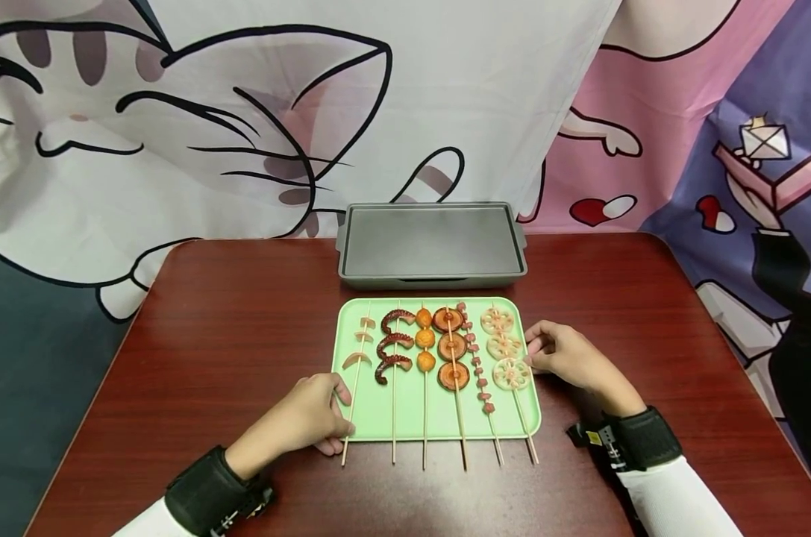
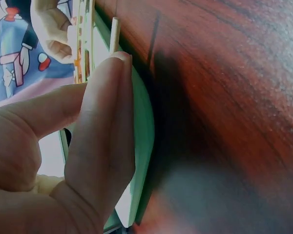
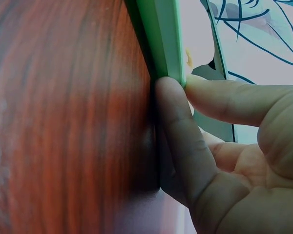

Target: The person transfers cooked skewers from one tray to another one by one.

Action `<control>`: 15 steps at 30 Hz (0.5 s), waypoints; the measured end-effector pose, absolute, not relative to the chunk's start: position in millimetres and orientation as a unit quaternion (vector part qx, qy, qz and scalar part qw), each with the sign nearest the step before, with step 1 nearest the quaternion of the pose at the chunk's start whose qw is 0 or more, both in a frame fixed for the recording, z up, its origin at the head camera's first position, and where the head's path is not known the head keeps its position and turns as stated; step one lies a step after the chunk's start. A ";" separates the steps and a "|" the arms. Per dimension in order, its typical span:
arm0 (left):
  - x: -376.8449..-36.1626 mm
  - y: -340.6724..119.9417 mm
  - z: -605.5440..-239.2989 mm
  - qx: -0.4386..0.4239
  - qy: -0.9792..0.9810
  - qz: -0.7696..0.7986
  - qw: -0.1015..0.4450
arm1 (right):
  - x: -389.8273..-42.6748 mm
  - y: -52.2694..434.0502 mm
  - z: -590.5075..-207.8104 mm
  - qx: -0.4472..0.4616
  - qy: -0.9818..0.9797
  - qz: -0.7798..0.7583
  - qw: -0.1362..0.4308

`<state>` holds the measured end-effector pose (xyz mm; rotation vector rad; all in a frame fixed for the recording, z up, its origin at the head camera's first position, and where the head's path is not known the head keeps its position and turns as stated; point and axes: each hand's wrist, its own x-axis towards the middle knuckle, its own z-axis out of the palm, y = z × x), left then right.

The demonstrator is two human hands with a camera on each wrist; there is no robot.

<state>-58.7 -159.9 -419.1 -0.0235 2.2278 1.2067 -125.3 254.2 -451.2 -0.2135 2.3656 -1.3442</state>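
A light green tray [image 1: 378, 418] lies on the dark red table [image 1: 230, 328] and carries several food skewers side by side. Among them are an octopus tentacle skewer [image 1: 393, 347], a fish ball skewer [image 1: 424, 339] and a lotus root skewer [image 1: 506, 358]. My left hand [image 1: 334, 418] pinches the tray's near left rim [image 2: 144, 131], one finger [image 2: 107, 122] lying along the edge beside a skewer stick [image 2: 115, 34]. My right hand [image 1: 539, 354] pinches the right rim [image 3: 161, 34], thumb on top and a finger [image 3: 173, 126] against the edge.
A grey rectangular grill pan [image 1: 432, 242] stands just behind the tray, at the table's far edge. A cartoon cat curtain [image 1: 177, 134] hangs behind the table. Bare tabletop lies to the left and right of the tray.
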 end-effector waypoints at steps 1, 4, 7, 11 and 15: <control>-58.4 -159.6 -418.0 -0.007 0.841 0.451 0.297 | -125.1 254.2 -450.9 -0.074 0.848 -0.483 0.206; -58.4 -158.9 -414.3 0.001 0.852 0.440 0.285 | -125.0 254.6 -450.6 -0.072 0.845 -0.487 0.208; -60.7 -160.8 -409.9 0.011 0.864 0.430 0.263 | -125.4 255.8 -451.2 -0.070 0.847 -0.485 0.205; -67.3 -166.5 -403.9 0.023 0.874 0.425 0.233 | -126.2 257.6 -450.7 -0.064 0.844 -0.489 0.211; -74.9 -172.9 -399.6 0.039 0.885 0.419 0.198 | -126.8 262.2 -444.2 -0.071 0.839 -0.487 0.231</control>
